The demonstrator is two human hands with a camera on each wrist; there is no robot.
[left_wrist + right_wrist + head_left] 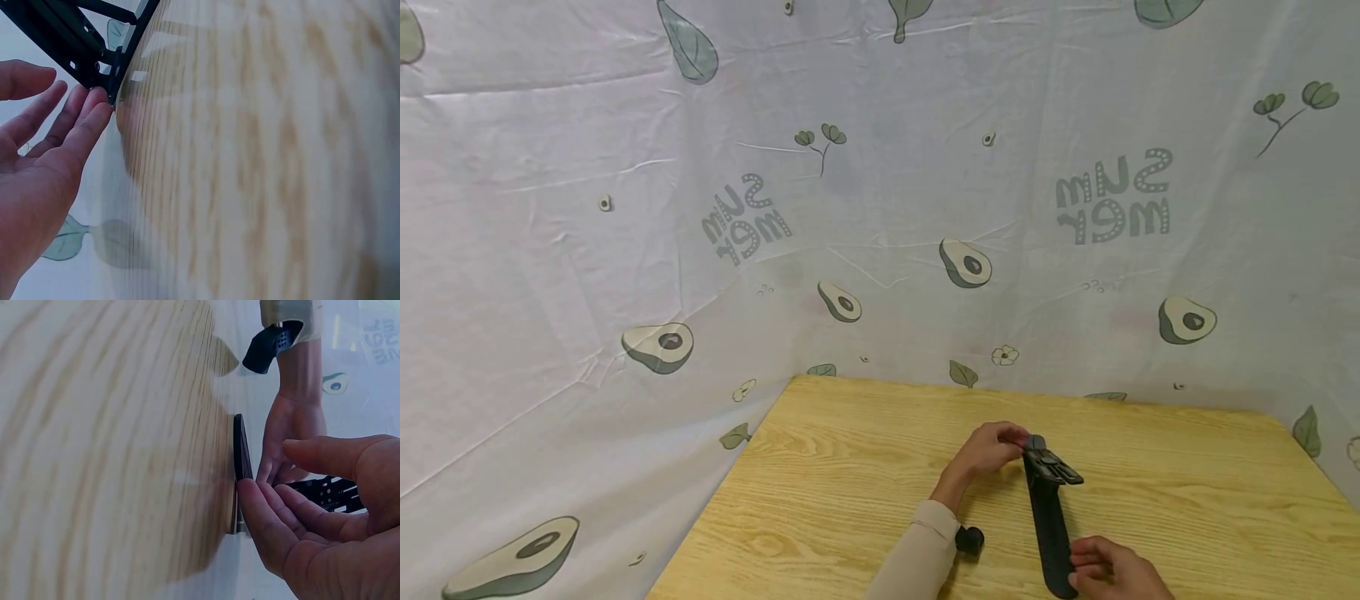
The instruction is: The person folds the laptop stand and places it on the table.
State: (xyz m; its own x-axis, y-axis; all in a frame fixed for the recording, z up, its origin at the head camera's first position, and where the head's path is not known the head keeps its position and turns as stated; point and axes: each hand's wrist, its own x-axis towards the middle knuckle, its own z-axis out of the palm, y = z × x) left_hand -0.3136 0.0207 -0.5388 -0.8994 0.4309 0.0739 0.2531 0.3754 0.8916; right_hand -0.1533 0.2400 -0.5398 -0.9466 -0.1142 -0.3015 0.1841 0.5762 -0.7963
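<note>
A long black folding stand [1049,533] lies lengthwise on the table, its flat strip pointing toward me. From its far end a hinged bracket [1056,468] rises at a slant; the exact kind of device is unclear. At that far end, my left hand [988,450] touches the stand's left side with extended fingertips, and the left wrist view shows those fingers [90,119] against the hinge's lower corner. Beside the near end is my right hand [1112,571]. Its loosely extended fingers [265,512] touch the strip's edge, while the thumb stays apart from it.
The wood-grain table [842,467] reaches back to a pale curtain [880,192] printed with avocados and leaves, which hangs behind and to the left. A small black wrist camera [970,540] sticks out from the beige left sleeve [917,554].
</note>
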